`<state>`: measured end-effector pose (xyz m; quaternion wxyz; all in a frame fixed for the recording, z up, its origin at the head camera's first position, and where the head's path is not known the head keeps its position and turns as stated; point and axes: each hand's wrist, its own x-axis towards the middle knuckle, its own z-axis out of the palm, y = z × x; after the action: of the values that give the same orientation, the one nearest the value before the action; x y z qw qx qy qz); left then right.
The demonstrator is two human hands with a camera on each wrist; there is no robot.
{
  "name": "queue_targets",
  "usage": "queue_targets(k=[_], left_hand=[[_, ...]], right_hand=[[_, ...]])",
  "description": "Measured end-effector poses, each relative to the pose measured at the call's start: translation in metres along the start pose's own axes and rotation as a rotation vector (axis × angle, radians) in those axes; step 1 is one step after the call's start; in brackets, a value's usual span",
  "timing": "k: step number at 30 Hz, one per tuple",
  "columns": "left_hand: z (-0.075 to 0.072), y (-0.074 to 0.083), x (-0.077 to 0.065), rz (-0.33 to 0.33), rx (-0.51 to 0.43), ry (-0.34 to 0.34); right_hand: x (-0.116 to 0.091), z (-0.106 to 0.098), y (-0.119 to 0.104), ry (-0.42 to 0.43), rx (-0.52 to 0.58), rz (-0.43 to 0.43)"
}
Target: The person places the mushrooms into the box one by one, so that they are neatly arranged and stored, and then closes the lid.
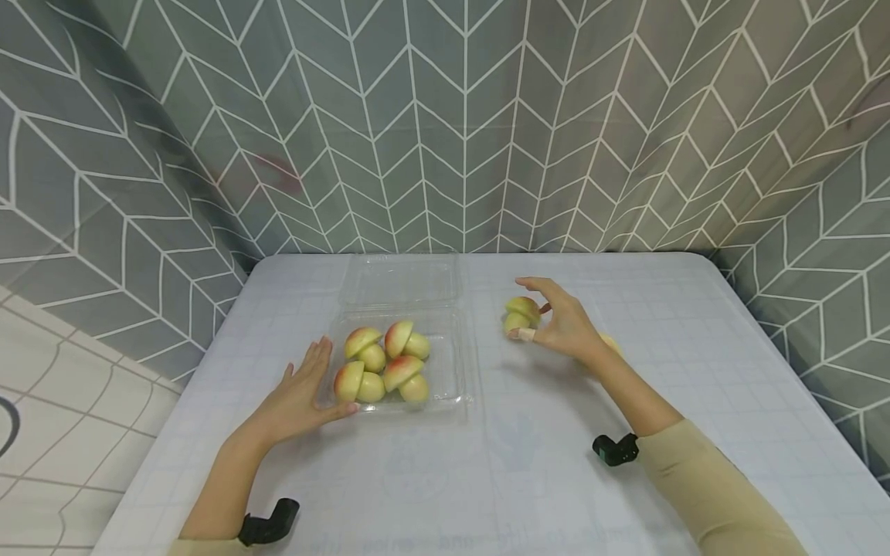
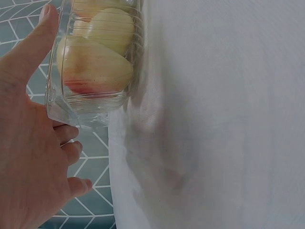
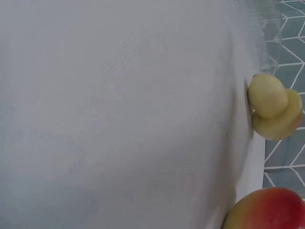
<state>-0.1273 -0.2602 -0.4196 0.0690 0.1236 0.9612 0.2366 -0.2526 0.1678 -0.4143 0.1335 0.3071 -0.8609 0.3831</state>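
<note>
A clear plastic clamshell box (image 1: pixel 448 363) lies with its lid (image 1: pixel 399 279) folded back. Several mushroom-shaped pieces (image 1: pixel 371 357), yellow-green with red-blushed caps, sit in its left part. My left hand (image 1: pixel 295 401) rests at the box's left side, fingers extended, its thumb along the near left corner. To the right of the box stands another mushroom-shaped piece (image 1: pixel 517 318). My right hand (image 1: pixel 562 328) is beside it, thumb and fingers parted around it; contact is unclear. In the right wrist view this piece (image 3: pixel 269 102) stands on the table, with the hand out of sight.
A further yellowish piece (image 1: pixel 610 342) is mostly hidden behind my right wrist; a red-capped one (image 3: pixel 269 212) shows low in the right wrist view. White cloth covers the table (image 1: pixel 487 479). A grey patterned curtain (image 1: pixel 445 139) hangs behind the far edge.
</note>
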Motion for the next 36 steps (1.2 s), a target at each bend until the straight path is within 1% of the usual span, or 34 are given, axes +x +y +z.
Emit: queue_targets(k=[3,6,9,16,21,23,28,31,36], left_hand=[[0.0,-0.001,0.0,0.001,0.0,0.002],[0.001,-0.002,0.0,0.002,-0.004,0.002],[0.002,-0.002,0.0,0.001,-0.007,0.002],[0.002,-0.001,-0.001,-0.003,-0.013,0.002],[0.002,-0.001,-0.001,0.001,-0.02,-0.002],[0.002,-0.001,-0.001,0.0,-0.018,-0.004],[0.001,-0.001,-0.001,-0.001,-0.006,-0.002],[0.001,-0.001,-0.001,0.0,-0.009,-0.001],[0.001,-0.002,0.0,0.002,-0.011,0.0]], right_hand=[[-0.001,0.002,0.004,-0.02,-0.034,0.047],[-0.003,0.004,0.008,-0.045,-0.093,0.096],[-0.004,0.007,0.012,-0.055,-0.142,0.123],[-0.006,0.013,0.017,-0.064,-0.194,0.115],[-0.007,0.017,0.018,-0.104,-0.216,0.147],[-0.007,0.018,0.017,-0.121,-0.217,0.153],[-0.007,0.023,0.016,-0.158,-0.195,0.136],[-0.007,0.025,0.015,-0.167,-0.188,0.135],[-0.009,0.027,0.012,-0.175,-0.207,0.134]])
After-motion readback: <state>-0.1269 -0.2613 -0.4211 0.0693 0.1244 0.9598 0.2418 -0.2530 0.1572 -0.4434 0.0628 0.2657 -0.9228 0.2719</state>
